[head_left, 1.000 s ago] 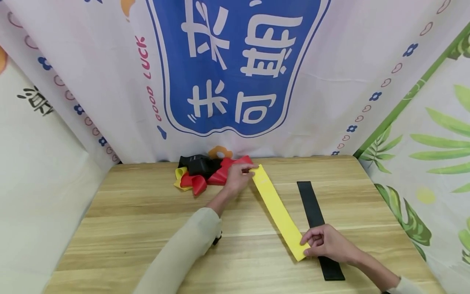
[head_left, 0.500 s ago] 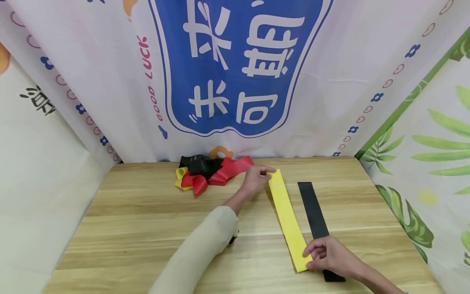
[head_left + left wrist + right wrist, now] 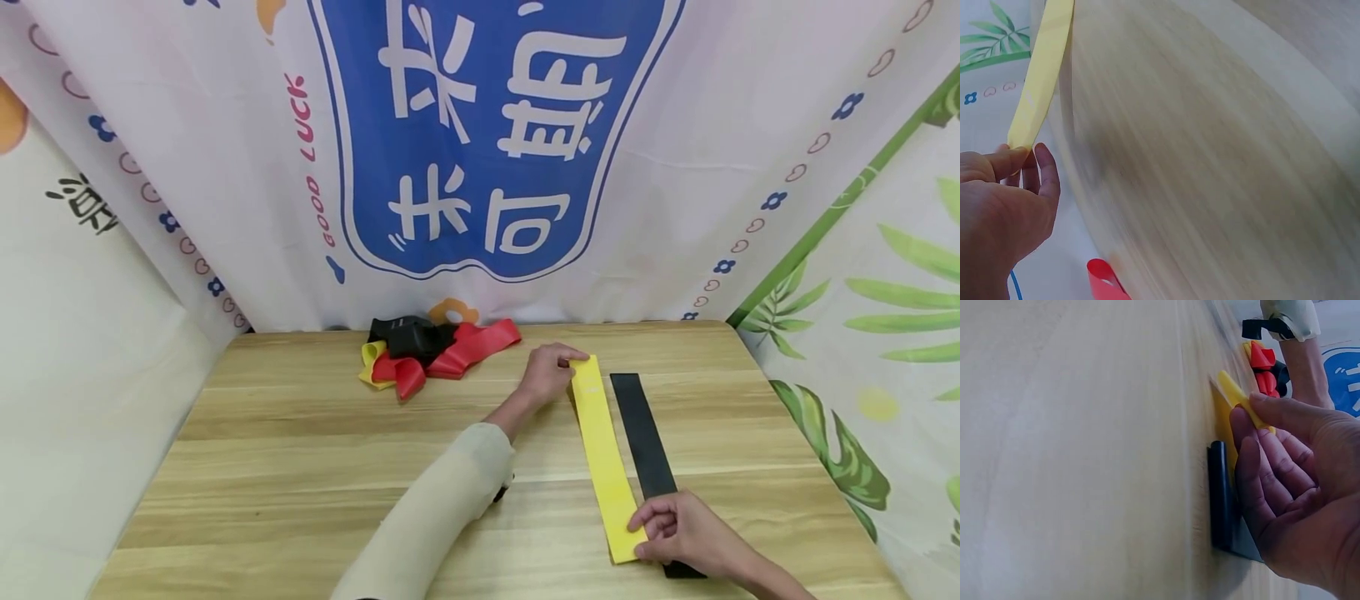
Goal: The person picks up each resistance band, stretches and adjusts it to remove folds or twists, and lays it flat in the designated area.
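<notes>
A flat yellow band [image 3: 603, 454] is stretched lengthwise between both hands, close to the left side of a black band [image 3: 645, 437] lying on the table. The left hand [image 3: 549, 373] pinches its far end between thumb and fingers; in the left wrist view that hand [image 3: 1016, 200] grips the yellow band [image 3: 1041, 81]. At the near end, the right hand [image 3: 686, 532] pinches the corner, partly over the black band. In the right wrist view, the right hand [image 3: 1297, 469] holds the yellow band's edge [image 3: 1232, 392] beside the black band [image 3: 1219, 500].
A pile of red [image 3: 472, 346], black [image 3: 416, 340] and yellow bands lies at the table's back edge, left of the left hand. The wooden table [image 3: 300, 467] meets a printed curtain [image 3: 675, 167] behind it, with more printed cloth at both sides.
Both hands have moved right and toward the near edge with the yellow band, which now lies closer to and more nearly parallel with the black band.
</notes>
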A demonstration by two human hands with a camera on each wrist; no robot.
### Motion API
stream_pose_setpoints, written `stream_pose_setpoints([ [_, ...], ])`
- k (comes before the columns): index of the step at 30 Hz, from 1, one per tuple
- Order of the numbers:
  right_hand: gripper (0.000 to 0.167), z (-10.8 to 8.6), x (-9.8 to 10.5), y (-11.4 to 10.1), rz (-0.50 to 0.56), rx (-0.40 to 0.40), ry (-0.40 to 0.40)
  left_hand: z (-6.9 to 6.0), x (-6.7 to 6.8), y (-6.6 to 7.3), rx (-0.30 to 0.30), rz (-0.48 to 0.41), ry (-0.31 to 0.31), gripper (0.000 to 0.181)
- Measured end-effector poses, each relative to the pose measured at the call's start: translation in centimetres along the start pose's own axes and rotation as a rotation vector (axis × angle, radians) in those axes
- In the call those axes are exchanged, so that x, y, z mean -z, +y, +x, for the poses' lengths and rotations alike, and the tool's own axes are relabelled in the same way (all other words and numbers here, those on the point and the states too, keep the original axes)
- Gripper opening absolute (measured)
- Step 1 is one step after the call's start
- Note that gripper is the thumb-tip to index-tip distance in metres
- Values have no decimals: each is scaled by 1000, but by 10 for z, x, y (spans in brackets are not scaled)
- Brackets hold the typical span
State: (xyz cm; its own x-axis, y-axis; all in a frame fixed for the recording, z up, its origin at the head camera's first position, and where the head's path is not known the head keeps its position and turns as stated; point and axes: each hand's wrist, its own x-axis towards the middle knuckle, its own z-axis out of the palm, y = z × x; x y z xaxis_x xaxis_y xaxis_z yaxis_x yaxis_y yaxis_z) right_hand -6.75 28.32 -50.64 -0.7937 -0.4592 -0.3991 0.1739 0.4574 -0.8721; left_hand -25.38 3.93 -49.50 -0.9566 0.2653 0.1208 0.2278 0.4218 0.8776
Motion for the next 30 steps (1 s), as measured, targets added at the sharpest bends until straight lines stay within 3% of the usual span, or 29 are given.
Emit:
stream_pose_setpoints([
  [4,28,-2,0,0,-6,0,9,0,-4,1,7,1,-3,40],
  [11,26,-5,-1,0,-20,17,-5,2,-11,4,-32,30,-18,38],
  [30,24,-11,-5,5,50,-7,-53,3,-23,0,60,76,-78,38],
])
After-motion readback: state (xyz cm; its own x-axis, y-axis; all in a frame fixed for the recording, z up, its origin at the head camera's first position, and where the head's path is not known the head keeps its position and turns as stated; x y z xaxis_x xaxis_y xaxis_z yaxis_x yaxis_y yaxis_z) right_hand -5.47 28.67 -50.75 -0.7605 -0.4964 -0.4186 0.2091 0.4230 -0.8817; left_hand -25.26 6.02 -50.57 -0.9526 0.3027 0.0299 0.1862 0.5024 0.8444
